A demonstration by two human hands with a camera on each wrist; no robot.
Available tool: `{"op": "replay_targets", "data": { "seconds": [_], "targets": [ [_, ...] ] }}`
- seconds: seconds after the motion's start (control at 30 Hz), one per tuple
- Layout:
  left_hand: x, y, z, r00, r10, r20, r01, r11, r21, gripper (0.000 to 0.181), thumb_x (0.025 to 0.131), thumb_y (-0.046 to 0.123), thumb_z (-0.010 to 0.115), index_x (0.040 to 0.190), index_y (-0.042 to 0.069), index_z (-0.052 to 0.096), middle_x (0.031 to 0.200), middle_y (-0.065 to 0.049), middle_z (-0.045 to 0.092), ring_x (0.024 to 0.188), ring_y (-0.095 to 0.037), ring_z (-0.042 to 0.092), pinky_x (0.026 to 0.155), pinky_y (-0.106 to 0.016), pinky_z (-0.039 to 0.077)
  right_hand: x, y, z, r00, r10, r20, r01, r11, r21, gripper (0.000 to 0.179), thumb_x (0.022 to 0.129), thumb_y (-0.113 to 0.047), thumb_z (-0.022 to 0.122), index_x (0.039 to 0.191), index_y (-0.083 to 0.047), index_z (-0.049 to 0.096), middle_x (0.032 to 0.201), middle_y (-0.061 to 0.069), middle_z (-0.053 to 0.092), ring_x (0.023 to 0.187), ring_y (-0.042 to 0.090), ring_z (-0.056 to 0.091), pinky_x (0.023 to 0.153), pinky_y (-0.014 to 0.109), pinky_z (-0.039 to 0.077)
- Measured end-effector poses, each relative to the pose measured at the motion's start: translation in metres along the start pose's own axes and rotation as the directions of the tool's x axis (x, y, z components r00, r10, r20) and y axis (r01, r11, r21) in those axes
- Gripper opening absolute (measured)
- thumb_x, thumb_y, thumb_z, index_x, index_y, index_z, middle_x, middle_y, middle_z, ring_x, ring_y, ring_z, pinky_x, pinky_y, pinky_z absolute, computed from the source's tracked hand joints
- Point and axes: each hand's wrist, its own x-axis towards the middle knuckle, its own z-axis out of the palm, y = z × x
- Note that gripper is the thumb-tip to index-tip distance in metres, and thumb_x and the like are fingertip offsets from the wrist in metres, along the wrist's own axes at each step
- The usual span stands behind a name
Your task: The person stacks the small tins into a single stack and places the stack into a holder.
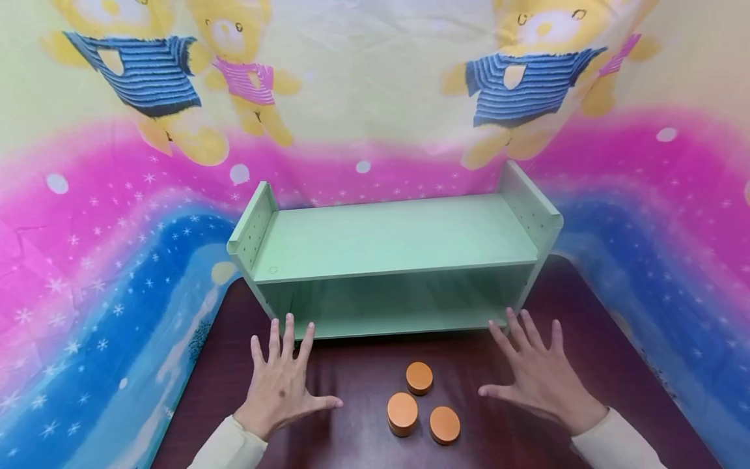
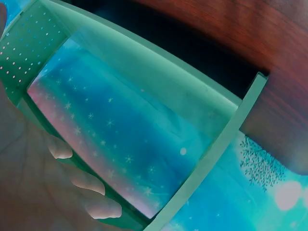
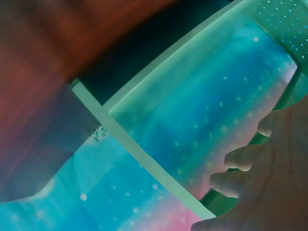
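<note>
Spread wide and empty, my left grip and right grip flank three orange cylinders on the bench before a green shelf, where a light side pinch should spare neighbours a knock.

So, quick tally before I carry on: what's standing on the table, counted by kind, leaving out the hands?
Short orange cylinders: 3
Mint-green two-tier shelf: 1
Total: 4
</note>
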Motion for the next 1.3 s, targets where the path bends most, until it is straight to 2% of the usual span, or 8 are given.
{"op": "replay_targets", "data": {
  "seconds": [0.23,0.4,0.63,0.83,1.0,1.13,1.3],
  "targets": [
    [-0.003,0.005,0.010,1.000,-0.004,0.000,0.004,1.000,-0.014,0.130,0.059,0.091,0.064,0.154,0.006,0.038,0.156,-0.031,0.028,0.141,-0.053,0.027,0.106,-0.077,0.026,0.001,-0.005,0.011,0.999,-0.034,-0.003,0.034,0.999,0.024,0.111,0.077,-0.082,0.059,0.157,-0.010,0.032,0.157,0.027,0.028,0.144,0.046,0.026,0.110,0.078,0.006],
    [-0.006,0.008,0.017,1.000,0.003,0.002,-0.003,0.999,-0.039,0.129,0.059,0.091,0.063,0.153,0.006,0.038,0.156,-0.032,0.027,0.141,-0.053,0.027,0.107,-0.076,0.026,-0.001,-0.007,0.020,0.999,-0.039,-0.015,0.040,0.998,0.039,0.111,0.076,-0.082,0.059,0.157,-0.011,0.032,0.156,0.027,0.031,0.142,0.046,0.030,0.109,0.077,0.013],
    [-0.009,0.012,0.024,0.998,-0.001,0.055,0.006,0.996,-0.088,0.132,0.061,0.097,0.053,0.155,0.006,0.034,0.158,-0.031,0.023,0.142,-0.052,0.024,0.110,-0.072,0.026,-0.003,-0.010,0.029,0.999,-0.040,-0.006,0.040,0.997,0.071,0.110,0.076,-0.082,0.060,0.154,-0.008,0.037,0.155,0.026,0.034,0.141,0.045,0.032,0.106,0.075,0.023],
    [-0.011,0.016,0.031,0.997,0.017,0.069,-0.007,0.990,-0.141,0.134,0.061,0.098,0.051,0.156,0.005,0.030,0.159,-0.029,0.022,0.144,-0.050,0.023,0.111,-0.068,0.030,-0.005,-0.015,0.036,0.999,-0.046,0.026,0.043,0.992,0.121,0.111,0.076,-0.079,0.063,0.156,-0.009,0.032,0.155,0.025,0.034,0.139,0.045,0.035,0.104,0.075,0.028],
    [-0.014,0.021,0.036,0.997,0.027,0.070,-0.015,0.985,-0.170,0.136,0.061,0.094,0.058,0.156,0.002,0.028,0.159,-0.029,0.021,0.144,-0.048,0.024,0.112,-0.064,0.032,-0.007,-0.019,0.044,0.998,-0.056,0.028,0.052,0.991,0.127,0.111,0.076,-0.081,0.062,0.155,-0.008,0.034,0.153,0.024,0.037,0.136,0.044,0.040,0.104,0.073,0.031],
    [-0.015,0.025,0.040,0.996,0.032,0.087,-0.014,0.981,-0.195,0.136,0.060,0.089,0.066,0.156,0.001,0.026,0.159,-0.029,0.021,0.146,-0.045,0.022,0.114,-0.061,0.031,-0.008,-0.021,0.051,0.996,-0.093,-0.010,0.093,0.987,0.134,0.111,0.074,-0.079,0.066,0.151,-0.004,0.040,0.150,0.024,0.043,0.133,0.042,0.045,0.103,0.070,0.035],
    [-0.018,0.028,0.047,0.991,0.047,0.124,-0.016,0.970,-0.241,0.138,0.060,0.092,0.061,0.157,0.001,0.023,0.161,-0.026,0.018,0.147,-0.042,0.021,0.115,-0.058,0.032,-0.010,-0.023,0.060,0.992,-0.117,-0.037,0.122,0.979,0.166,0.109,0.073,-0.074,0.071,0.148,-0.001,0.043,0.147,0.023,0.047,0.132,0.039,0.047,0.104,0.067,0.038]
  ]
}}
